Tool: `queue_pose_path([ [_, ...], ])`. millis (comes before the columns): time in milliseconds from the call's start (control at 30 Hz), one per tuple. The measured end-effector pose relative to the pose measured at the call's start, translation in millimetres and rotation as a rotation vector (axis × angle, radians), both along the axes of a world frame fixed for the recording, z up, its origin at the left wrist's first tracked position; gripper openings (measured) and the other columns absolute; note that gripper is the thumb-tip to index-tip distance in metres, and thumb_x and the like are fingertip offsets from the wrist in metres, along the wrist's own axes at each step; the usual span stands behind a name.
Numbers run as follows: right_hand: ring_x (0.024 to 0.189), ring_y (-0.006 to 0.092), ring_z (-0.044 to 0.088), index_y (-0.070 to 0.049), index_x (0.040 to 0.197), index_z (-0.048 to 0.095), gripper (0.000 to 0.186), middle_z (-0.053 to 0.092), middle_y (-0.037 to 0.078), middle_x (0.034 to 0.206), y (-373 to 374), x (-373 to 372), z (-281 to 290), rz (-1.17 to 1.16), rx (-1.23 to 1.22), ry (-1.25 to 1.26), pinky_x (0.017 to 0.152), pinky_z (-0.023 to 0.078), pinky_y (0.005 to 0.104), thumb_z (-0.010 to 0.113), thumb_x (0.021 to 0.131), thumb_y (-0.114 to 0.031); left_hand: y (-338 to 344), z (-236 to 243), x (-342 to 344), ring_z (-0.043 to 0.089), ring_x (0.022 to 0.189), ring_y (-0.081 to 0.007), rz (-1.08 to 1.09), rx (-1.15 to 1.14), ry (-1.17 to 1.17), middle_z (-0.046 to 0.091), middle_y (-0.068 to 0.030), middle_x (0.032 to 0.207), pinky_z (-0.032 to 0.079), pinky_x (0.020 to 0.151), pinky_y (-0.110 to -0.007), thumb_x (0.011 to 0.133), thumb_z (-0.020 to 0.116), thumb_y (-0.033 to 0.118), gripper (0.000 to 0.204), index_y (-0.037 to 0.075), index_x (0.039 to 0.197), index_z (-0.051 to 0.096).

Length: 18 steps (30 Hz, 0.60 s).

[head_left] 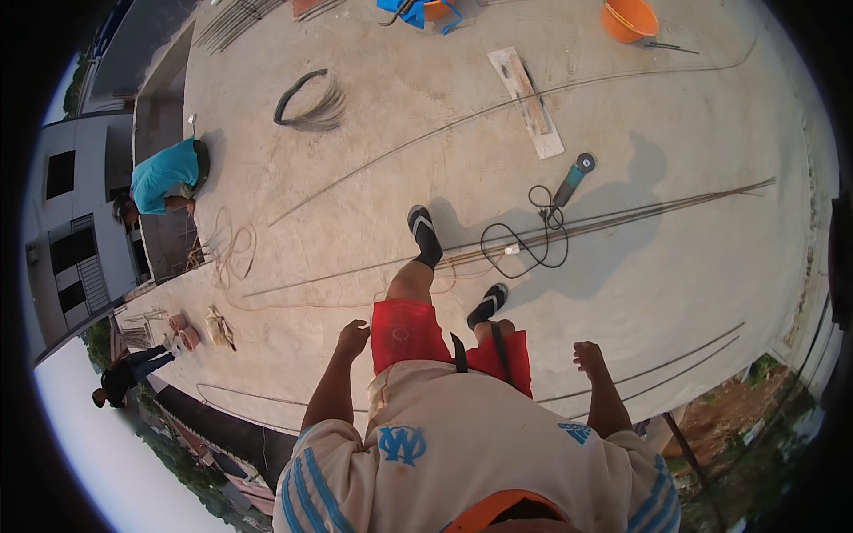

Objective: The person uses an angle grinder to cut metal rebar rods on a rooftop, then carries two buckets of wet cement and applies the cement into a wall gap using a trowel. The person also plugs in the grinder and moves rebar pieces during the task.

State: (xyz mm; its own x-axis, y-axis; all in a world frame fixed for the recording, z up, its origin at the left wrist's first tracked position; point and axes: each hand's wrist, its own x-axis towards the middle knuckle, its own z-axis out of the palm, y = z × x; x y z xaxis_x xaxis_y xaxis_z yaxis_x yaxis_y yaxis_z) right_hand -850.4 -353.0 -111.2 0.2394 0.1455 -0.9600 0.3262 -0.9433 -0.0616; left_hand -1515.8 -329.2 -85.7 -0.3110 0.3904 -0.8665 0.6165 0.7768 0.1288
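Note:
My left hand (354, 338) hangs beside the left leg of my red shorts, its fingers loosely bent and apart, with nothing seen in it. Out to the other side, my right hand (587, 357) is likewise half curled and holds nothing that I can see. Neither hand touches a thing. Ahead of my feet lies a bundle of long thin steel bars (613, 218). One sandaled foot is beyond the bars, the other on the near side. A teal angle grinder (569, 184) rests on the concrete, its black cord (524, 269) looped over the bars.
A stained board (526, 102) lies past the grinder, crossed by a long bar. Farther off are a coil of wire (298, 93) and an orange bucket (629, 19). A person in a turquoise shirt (167, 178) bends at the left edge; another person (124, 375) stands farther left. More bars (657, 371) lie at right.

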Motion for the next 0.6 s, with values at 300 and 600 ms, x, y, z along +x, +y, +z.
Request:
queue_pose_path([
  [300,0.081,0.0193,0.063,-0.004,0.113,0.062,0.038,0.064,0.006,0.094,290,-107,29,0.02,0.231,0.045,0.064,0.05,0.0336,0.056,0.09,-0.034,207,-98,-24,0.067,0.088,-0.0306,-0.026,0.213,-0.14,0.07,-0.0186,0.095,0.052,0.078,-0.039,0.087,0.062,0.032,0.043,0.003,0.119,0.061],
  [600,0.103,0.0378,0.061,-0.003,0.108,0.064,0.034,0.065,0.021,0.101,553,-189,-112,0.869,0.497,-0.015,0.088,0.049,0.0454,0.06,0.087,-0.029,340,-55,-9,0.065,0.087,-0.0176,0.378,0.029,-0.288,0.069,-0.0124,0.095,0.051,0.071,-0.031,0.09,0.056,0.029,0.047,0.001,0.128,0.054],
])
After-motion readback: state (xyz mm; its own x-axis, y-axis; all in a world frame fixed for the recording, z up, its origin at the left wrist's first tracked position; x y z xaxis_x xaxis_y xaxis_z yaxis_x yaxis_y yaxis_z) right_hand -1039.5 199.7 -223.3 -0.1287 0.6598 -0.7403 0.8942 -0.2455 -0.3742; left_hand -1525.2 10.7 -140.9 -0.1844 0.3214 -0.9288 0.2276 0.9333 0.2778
